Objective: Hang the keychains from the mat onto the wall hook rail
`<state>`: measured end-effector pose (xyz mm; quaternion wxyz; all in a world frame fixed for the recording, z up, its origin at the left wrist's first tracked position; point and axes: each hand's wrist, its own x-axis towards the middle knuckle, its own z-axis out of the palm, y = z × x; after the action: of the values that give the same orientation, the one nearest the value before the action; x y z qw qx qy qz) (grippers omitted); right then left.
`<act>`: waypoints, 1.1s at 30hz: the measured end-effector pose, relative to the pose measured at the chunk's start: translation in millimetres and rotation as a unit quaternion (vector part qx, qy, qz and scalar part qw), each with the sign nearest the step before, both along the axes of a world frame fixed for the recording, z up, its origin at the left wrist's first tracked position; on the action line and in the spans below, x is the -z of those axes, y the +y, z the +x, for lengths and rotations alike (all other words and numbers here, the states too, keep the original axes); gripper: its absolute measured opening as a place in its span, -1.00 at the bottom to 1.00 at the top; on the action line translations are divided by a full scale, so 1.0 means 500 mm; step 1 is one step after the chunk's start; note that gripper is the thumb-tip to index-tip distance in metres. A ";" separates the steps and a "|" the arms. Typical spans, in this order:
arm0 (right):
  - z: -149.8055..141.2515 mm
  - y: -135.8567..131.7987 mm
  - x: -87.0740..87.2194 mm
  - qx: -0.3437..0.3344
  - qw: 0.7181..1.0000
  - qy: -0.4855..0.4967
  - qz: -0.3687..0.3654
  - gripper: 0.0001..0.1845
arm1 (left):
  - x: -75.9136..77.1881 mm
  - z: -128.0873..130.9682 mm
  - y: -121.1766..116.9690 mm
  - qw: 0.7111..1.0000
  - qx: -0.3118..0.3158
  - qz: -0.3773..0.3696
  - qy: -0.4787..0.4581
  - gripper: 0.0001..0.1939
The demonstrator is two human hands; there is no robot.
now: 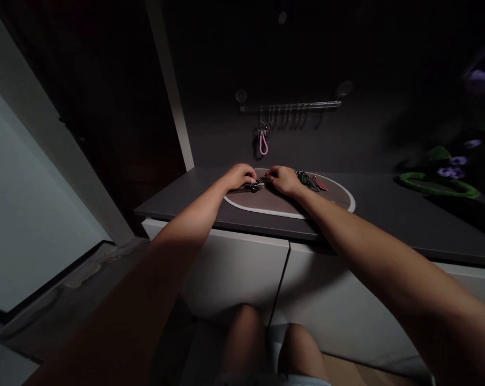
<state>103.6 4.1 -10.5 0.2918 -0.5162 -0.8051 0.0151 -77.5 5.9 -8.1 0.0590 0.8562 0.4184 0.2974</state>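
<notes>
A small bunch of shiny metal pieces that look like keys (257,185) lies on a brown oval mat (282,202) with a white rim. From the left, my left hand (240,176) bends over the bunch, fingers closed on it. My right hand (284,179) comes in from the other side, its fingers pinched together at the bunch's right end. Exactly what the fingertips grip is too small and dark to make out. Just right of my right hand lies a second pile of small items (306,181), with green and red parts, partly hidden by the hand.
The mat rests on a dark grey counter (170,193) above white cabinet doors (242,268). On the wall, a clear rail (294,106) with hooks carries a pink loop keyring (263,143). Purple flowers (451,171) and a green ring (431,188) are at right.
</notes>
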 end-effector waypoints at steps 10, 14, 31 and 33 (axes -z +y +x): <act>-0.003 -0.006 -0.004 0.007 1.000 0.003 -0.007 -0.76 | -0.006 0.011 -0.014 0.998 -0.023 0.005 -0.064 -0.92; -0.004 -0.008 -0.004 0.006 1.000 0.018 0.002 -0.77 | -0.010 0.015 -0.020 0.993 -0.037 -0.004 -0.113 -0.93; -0.019 -0.009 -0.003 -0.192 0.944 0.268 -0.019 -0.74 | -0.022 0.025 -0.019 0.902 0.034 -0.145 -0.406 -0.84; -0.020 -0.005 0.000 -0.202 0.934 0.294 -0.029 -0.77 | -0.023 0.026 -0.022 0.899 0.039 -0.155 -0.409 -0.87</act>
<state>93.5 1.8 -10.5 0.4908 -0.3233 -0.7700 0.2482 -64.4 -5.1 3.4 0.3682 0.6553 0.3642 0.5499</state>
